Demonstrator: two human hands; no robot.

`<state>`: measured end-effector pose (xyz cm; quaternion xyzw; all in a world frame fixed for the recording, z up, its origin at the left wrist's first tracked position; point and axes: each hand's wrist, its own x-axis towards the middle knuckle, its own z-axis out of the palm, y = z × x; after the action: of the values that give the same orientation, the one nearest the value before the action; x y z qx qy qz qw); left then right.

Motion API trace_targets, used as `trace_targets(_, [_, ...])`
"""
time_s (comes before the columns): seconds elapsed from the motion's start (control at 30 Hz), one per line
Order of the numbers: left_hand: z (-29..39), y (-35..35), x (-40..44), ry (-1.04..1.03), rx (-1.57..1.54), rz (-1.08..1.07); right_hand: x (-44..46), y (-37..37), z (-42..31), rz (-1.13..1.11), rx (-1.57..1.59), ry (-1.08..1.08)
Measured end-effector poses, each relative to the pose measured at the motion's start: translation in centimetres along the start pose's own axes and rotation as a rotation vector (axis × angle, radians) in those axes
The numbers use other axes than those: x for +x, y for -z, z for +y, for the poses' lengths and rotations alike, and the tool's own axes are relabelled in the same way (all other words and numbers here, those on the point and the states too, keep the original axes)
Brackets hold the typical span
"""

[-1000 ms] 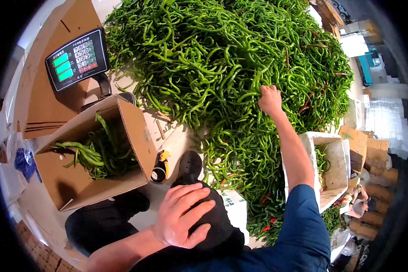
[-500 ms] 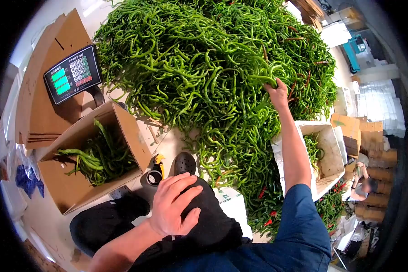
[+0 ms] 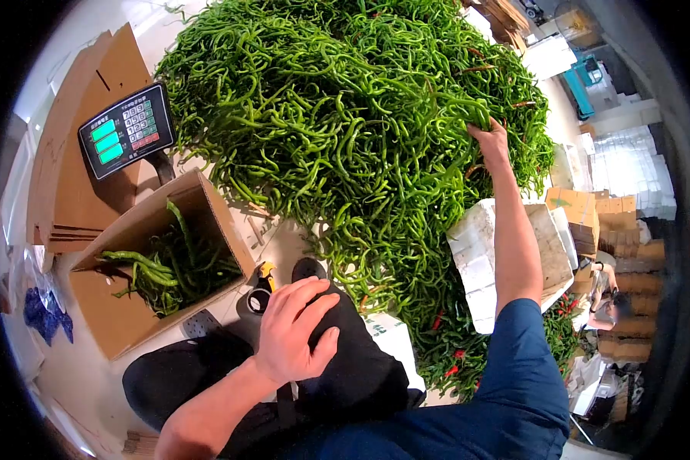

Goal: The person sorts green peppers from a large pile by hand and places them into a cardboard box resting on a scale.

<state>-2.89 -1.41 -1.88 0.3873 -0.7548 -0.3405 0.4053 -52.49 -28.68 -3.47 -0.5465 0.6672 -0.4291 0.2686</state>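
My right hand (image 3: 492, 144) reaches to the right side of a big heap of long green chili peppers (image 3: 345, 146), its fingers closed around a few peppers at the surface. Its forearm passes over a white foam box (image 3: 471, 257), hiding part of it. Over my dark-trousered knee rests my left hand (image 3: 293, 330), fingers stretched out and holding nothing. Near its fingertips, a yellow-and-black tool (image 3: 264, 285) with a ring-shaped handle lies low by my leg. To the left, an open cardboard box (image 3: 115, 322) holds some green chili peppers (image 3: 161, 272).
A scale display (image 3: 126, 130) with lit green panels stands behind the cardboard box, before flattened cartons (image 3: 77, 138). Red peppers (image 3: 454, 360) show among green ones at lower right. Farther right are stacked boxes (image 3: 617, 222) and another person (image 3: 606, 295).
My right hand has moved a little rightward and farther out over the heap. The foam box appears turned, and the peppers inside it no longer show. My left hand stays over my knee.
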Motion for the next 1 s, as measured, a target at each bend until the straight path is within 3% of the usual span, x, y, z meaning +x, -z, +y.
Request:
trace_targets(0.17, [0.6, 0.0, -0.2, 0.016, -0.006, 0.002, -1.9, -0.9, -2.8, 0.028, -0.029, -0.055])
trace_targets(0.47, [0.7, 0.4, -0.3, 0.024, 0.000, 0.025, -0.6, -1.1, -7.1, -0.020, 0.000, 0.085])
trace_targets(0.67, [0.8, 0.2, -0.3, 0.004, 0.012, 0.037, -0.4, 1.0, -13.5, -0.011, -0.060, 0.090])
trace_targets(0.93, [1.2, -0.1, -0.6, -0.027, 0.032, 0.044, -1.5, 1.1, -23.3, 0.030, -0.390, 0.176])
trace_targets(1.0, [1.2, -0.2, -0.7, -0.033, 0.040, 0.049, -3.8, 0.2, -27.1, -0.101, -0.238, 0.225])
